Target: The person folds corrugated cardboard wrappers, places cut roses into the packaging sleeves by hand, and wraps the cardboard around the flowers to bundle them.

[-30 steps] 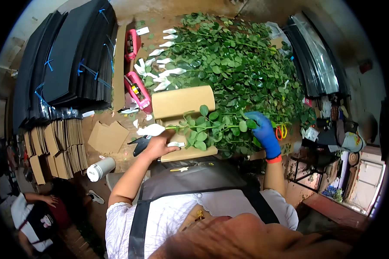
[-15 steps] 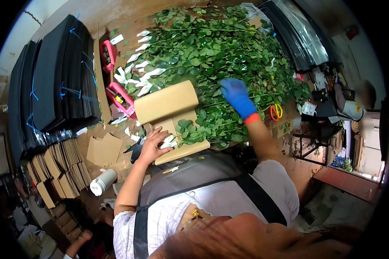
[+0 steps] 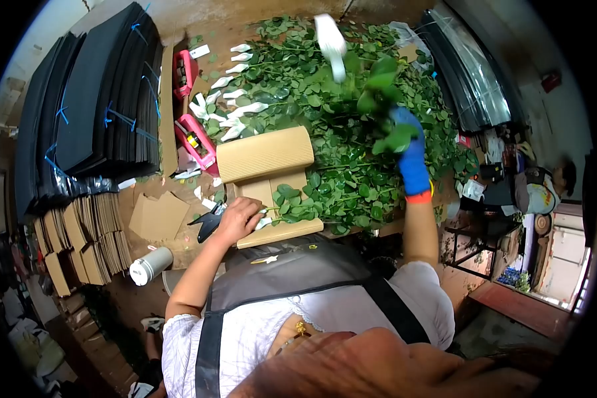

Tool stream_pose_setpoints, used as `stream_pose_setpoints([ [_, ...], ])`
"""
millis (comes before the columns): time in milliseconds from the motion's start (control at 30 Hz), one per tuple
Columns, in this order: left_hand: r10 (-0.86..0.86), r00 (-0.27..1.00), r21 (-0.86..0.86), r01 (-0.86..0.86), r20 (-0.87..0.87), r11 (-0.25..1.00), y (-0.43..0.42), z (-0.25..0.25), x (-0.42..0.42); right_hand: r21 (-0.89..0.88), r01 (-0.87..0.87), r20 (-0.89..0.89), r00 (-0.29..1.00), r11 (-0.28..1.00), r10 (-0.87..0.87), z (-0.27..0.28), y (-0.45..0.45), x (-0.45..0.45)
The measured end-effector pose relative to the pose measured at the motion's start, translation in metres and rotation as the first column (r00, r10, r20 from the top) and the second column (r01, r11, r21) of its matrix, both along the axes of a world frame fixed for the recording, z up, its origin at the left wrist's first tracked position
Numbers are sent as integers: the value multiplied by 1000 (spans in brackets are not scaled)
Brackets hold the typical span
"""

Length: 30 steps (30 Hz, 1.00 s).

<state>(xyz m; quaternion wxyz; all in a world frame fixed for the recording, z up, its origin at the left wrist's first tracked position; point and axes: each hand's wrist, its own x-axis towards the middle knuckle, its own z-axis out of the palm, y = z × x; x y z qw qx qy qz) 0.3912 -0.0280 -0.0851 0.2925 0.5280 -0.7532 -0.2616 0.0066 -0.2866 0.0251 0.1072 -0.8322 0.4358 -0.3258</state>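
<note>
The gloved right hand grips a leafy, white-tipped stem, tip out ahead and leftward! The left hand (holding anything? can't tell) touches the cardboard wrap beneath it.

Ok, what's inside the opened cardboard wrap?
Leafy stems and at least one white sleeve lie in the cardboard wrap. The left hand hides part of its left end; the stems cover much of its floor, so I can't count them.
</note>
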Motion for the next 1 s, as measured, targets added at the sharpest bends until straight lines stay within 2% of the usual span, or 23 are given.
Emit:
stream_pose_setpoints([
  [67, 10, 1000, 85, -9, -3, 996, 1, -5, 3, 115, -185, -137, 970, 976, 200, 26, 38, 10],
  [100, 15, 1000, 125, -14, -7, 992, 1, -9, 3, 18, -282, -410, 873, 959, 264, 40, 57, 27],
  [167, 127, 966, 255, -68, -224, 964, 0, -11, 1, 10, -376, -571, 759, 927, 314, 9, 88, 45],
  [233, 270, 869, 392, -97, -414, 915, 1, -16, -1, 183, -289, -669, 664, 940, 334, -21, 106, 52],
  [300, 336, 875, 292, -239, -348, 926, 4, -24, 1, 319, -139, -756, 560, 937, 340, -52, 116, 60],
  [333, 339, 863, 338, -214, -373, 916, 4, -20, 1, 371, -60, -791, 501, 927, 350, -68, 119, 63],
  [367, 344, 850, 381, -187, -398, 905, 2, -11, 2, 378, -118, -750, 542, 918, 379, -88, 122, 60],
  [400, 304, 869, 343, -170, -389, 924, -3, 2, 1, 378, -173, -707, 580, 909, 405, -108, 124, 52],
  [433, 163, 929, 145, -120, -333, 982, -3, -17, 6, 373, -223, -663, 615, 901, 427, -118, 121, 44],
  [467, 182, 944, 154, -143, -274, 978, -4, -16, 6, 403, -308, -541, 679, 862, 496, -118, 113, 35],
  [500, 198, 956, 164, -164, -217, 973, -2, -12, 4, 527, -266, -498, 674, 807, 546, -102, 96, 32],
  [533, 236, 939, 270, -166, -250, 948, -1, -1, 1, 642, -215, -447, 675, 736, 587, -68, 75, 37],
  [567, 244, 940, 280, -174, -237, 944, 1, 0, 0, 745, -160, -389, 684, 648, 617, -46, 55, 44],
  [633, 237, 942, 260, -174, -236, 950, 2, -5, 1, 523, 84, -466, 861, 848, 203, -40, 15, 58],
  [700, 201, 958, 205, -159, -206, 966, 1, -6, 1, 148, -12, -261, 964, 989, 50, -72, -43, 73],
  [767, 183, 966, 171, -152, -184, 974, 1, -7, 1, -290, 49, -425, 888, 956, -174, -103, -84, 88],
  [867, 157, 980, 143, -139, -124, 980, 2, -8, 7, -145, 40, -715, 686, 989, -133, -129, -114, 90],
  [933, 197, 975, 113, -186, -98, 976, 1, -8, 8, -163, 18, -538, 837, 987, -104, -106, -124, 85],
  [1000, 253, 964, 71, -247, -83, 966, 0, -11, 4, -195, -35, -373, 927, 980, -41, -59, -107, 83],
])
